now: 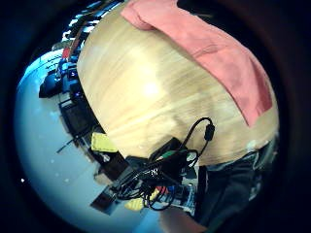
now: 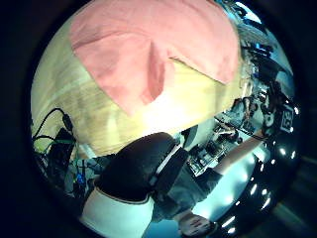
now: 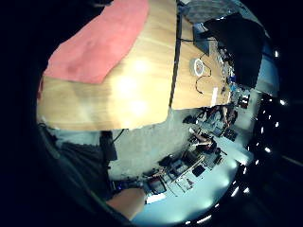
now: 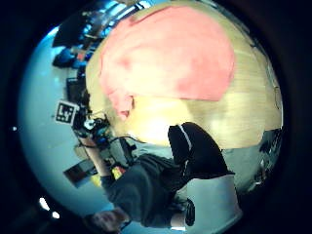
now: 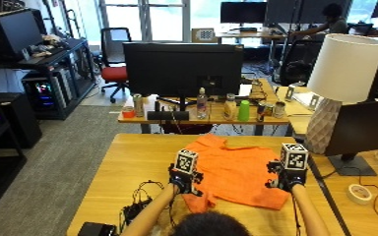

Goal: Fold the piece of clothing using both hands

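Evidently the fold is not yet begun: the orange shirt (image 5: 235, 172) lies spread flat on the wooden table (image 5: 137, 162). Each hand should take a near corner, lift evenly and keep edges aligned. The left hand (image 5: 182, 183) and right hand (image 5: 287, 181) hover over its left and right edges, forearms raised; finger positions cannot be determined.
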